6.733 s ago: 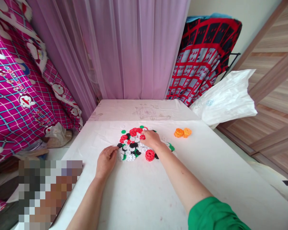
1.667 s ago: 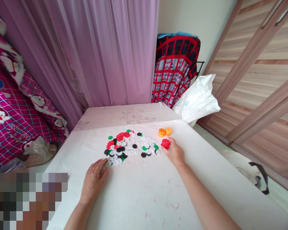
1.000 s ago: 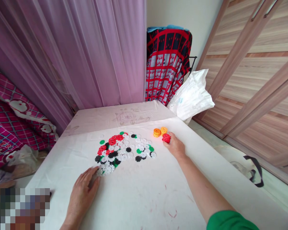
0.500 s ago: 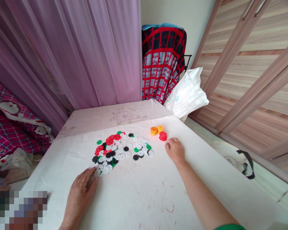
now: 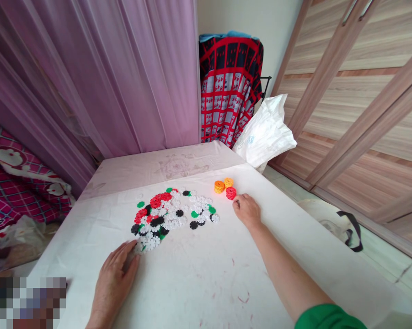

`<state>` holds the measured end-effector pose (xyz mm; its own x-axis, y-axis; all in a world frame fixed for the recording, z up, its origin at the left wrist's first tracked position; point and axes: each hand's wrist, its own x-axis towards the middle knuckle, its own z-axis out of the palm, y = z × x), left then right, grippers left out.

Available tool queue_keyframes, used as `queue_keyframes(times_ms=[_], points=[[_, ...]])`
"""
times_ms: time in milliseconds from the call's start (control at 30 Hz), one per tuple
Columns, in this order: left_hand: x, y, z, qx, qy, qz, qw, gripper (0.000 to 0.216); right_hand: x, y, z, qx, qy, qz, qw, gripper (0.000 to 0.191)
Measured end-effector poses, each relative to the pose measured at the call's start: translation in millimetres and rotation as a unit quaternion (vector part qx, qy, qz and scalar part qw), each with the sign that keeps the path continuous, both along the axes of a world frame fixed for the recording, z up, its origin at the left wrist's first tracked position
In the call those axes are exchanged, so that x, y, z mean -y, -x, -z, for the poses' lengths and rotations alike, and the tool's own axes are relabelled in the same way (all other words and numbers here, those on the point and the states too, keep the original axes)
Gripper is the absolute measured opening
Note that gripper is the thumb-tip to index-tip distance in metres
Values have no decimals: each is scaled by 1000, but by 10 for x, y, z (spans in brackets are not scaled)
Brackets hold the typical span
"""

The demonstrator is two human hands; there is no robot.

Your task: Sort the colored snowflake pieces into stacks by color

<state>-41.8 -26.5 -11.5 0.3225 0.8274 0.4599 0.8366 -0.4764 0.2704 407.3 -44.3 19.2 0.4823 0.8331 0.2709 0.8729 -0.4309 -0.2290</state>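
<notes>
Notched plastic snowflake discs lie in a loose pile on the table, among them white discs (image 5: 151, 242), red discs (image 5: 160, 199), black discs (image 5: 157, 221) and green discs (image 5: 141, 204). My left hand (image 5: 115, 272) rests flat at the pile's near left edge, open, its fingertips by the white discs. To the right stand an orange stack (image 5: 219, 187), a yellow stack (image 5: 228, 183) and a red stack (image 5: 231, 193) of discs, close together. My right hand (image 5: 247, 210) is closed at the red stack's near right side. Anything inside its curled fingers is hidden.
The table (image 5: 199, 278) has a pale cloth with reddish marks. Beyond its right edge are a white plastic bag (image 5: 267, 132) and a wooden wardrobe (image 5: 346, 105). A purple curtain (image 5: 140, 82) hangs behind. Pink checked fabric (image 5: 17, 183) is at the left.
My right hand has shifted slightly left and away from me, up against the red stack. That stack now looks straighter and nearer the orange one. My left hand stays put.
</notes>
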Motion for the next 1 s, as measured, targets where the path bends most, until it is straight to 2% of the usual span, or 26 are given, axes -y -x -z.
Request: queue_keyframes(times_ms=[167,300,400,467,733,1000], points=[[-3,5,2,5,4,-7,1000,51,8,-16,30,-16,-21,2,1000,17],[-1,8,-14,4,11,-4,1000,50,7,-88,54,-58,-97,10,994,20],[-1,2,-25,2,12,-3,1000,50,-54,-127,22,-63,-167,-30,983,23],[1,-1,-26,1,13,-5,1000,49,-123,-122,-16,-62,-182,-50,980,24],[1,6,-7,4,10,-2,1000,48,-345,-64,-111,-94,-96,-22,991,30],[8,-9,-44,10,6,0,1000,48,-338,-101,-105,-88,-78,-22,993,30]])
